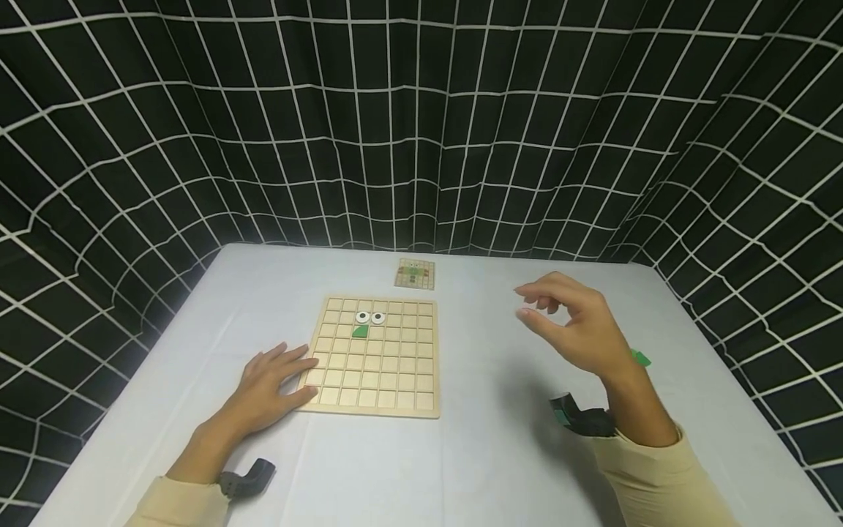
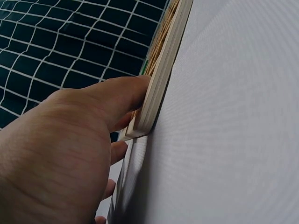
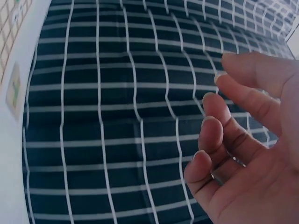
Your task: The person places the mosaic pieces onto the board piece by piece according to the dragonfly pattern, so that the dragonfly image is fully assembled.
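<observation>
A square wooden grid board [image 1: 402, 373] lies on the table, its thick side edge [image 2: 161, 77] showing in the left wrist view. On it sit two round white eye pieces, one on the left [image 1: 362, 317] and one on the right [image 1: 378, 318], above a green piece [image 1: 360, 331] with a curved side. My left hand [image 1: 266, 384] rests at the board's lower left, thumb and a fingertip touching its edge. Raised over the table to the right of the board, my right hand [image 1: 573, 322] holds nothing; its fingers are loosely bent, the thumb apart from the index finger.
Behind the board lies a small pattern card [image 1: 415, 274] with a printed grid figure. Green pieces [image 1: 640, 357] lie partly hidden behind my right wrist. A black curtain with white grid lines [image 1: 421, 132] surrounds the white table [image 1: 481, 468].
</observation>
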A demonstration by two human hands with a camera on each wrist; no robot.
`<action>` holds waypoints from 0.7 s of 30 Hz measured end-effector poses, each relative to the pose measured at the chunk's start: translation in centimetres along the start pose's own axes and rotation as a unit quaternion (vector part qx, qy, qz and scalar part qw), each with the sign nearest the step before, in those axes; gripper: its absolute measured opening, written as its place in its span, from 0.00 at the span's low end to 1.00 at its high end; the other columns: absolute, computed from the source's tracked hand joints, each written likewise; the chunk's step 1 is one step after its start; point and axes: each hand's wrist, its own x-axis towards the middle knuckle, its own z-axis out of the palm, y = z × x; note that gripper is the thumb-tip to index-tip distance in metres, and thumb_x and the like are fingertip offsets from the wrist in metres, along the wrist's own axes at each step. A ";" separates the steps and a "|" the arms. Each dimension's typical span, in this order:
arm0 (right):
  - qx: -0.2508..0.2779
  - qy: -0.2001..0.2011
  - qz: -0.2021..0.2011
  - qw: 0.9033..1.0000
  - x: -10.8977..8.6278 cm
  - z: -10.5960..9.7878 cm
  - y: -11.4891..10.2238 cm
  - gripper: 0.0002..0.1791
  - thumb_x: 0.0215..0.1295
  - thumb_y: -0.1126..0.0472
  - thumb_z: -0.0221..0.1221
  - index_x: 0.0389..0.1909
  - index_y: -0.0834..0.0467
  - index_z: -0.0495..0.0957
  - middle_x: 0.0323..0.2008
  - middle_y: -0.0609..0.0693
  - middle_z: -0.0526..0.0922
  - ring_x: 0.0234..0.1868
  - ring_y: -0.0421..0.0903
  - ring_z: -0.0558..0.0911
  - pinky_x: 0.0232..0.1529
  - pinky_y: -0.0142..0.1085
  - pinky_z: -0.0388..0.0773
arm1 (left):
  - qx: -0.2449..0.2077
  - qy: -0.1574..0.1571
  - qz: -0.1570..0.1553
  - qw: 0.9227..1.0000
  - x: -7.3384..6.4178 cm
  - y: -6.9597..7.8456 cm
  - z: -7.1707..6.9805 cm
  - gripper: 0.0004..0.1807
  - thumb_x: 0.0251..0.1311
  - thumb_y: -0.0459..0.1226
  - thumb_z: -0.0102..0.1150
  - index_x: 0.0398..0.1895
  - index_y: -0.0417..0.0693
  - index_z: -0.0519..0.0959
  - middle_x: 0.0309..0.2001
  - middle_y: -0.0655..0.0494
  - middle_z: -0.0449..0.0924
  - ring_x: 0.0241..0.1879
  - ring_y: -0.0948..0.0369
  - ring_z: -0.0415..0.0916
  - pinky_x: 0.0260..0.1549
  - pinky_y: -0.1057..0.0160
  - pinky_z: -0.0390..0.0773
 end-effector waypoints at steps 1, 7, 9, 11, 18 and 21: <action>-0.006 0.000 0.004 1.000 -0.2 -0.4 0.2 0.20 0.44 0.81 0.66 0.40 0.64 0.82 0.34 0.49 0.81 0.35 0.44 0.73 0.35 0.28 0.71 | 0.000 0.000 0.000 1.000 0.0 0.0 0.0 0.29 0.57 0.58 0.60 0.59 0.56 0.76 0.68 0.49 0.66 0.71 0.41 0.50 0.67 0.35 0.41; -0.047 0.018 0.058 0.997 -1.5 -2.6 0.9 0.20 0.47 0.79 0.67 0.43 0.62 0.83 0.37 0.37 0.78 0.37 0.41 0.73 0.37 0.23 0.71 | -0.002 0.000 0.004 1.000 -0.1 -0.1 0.0 0.29 0.57 0.58 0.60 0.59 0.56 0.76 0.68 0.49 0.66 0.71 0.41 0.50 0.67 0.35 0.41; -0.058 0.028 0.073 0.995 -1.8 -3.2 0.9 0.19 0.47 0.79 0.66 0.43 0.65 0.83 0.37 0.33 0.77 0.37 0.38 0.73 0.37 0.21 0.71 | -0.002 0.001 0.004 1.000 -0.2 0.0 0.0 0.29 0.57 0.58 0.59 0.59 0.56 0.76 0.68 0.48 0.66 0.71 0.41 0.50 0.67 0.35 0.41; -0.062 0.037 0.083 0.994 -2.3 -3.8 1.4 0.19 0.47 0.80 0.65 0.43 0.67 0.82 0.37 0.31 0.76 0.37 0.36 0.73 0.37 0.20 0.72 | -0.002 0.002 0.004 1.000 -0.3 0.0 0.0 0.29 0.57 0.58 0.59 0.59 0.56 0.76 0.68 0.48 0.66 0.71 0.41 0.50 0.67 0.35 0.41; -0.075 0.064 0.157 0.983 -5.3 -6.0 6.4 0.16 0.56 0.73 0.64 0.46 0.63 0.82 0.36 0.33 0.79 0.38 0.37 0.72 0.36 0.17 0.70 | -0.008 0.004 0.005 1.000 -0.2 0.0 0.0 0.29 0.58 0.57 0.60 0.59 0.55 0.76 0.68 0.49 0.66 0.71 0.41 0.50 0.68 0.35 0.40; -0.092 0.066 0.209 0.971 -6.6 -6.8 7.8 0.13 0.60 0.66 0.64 0.47 0.62 0.82 0.36 0.34 0.78 0.38 0.38 0.70 0.35 0.17 0.68 | -0.008 0.005 0.007 1.000 -0.2 0.0 0.0 0.29 0.58 0.57 0.60 0.59 0.56 0.76 0.68 0.49 0.66 0.71 0.41 0.50 0.67 0.35 0.40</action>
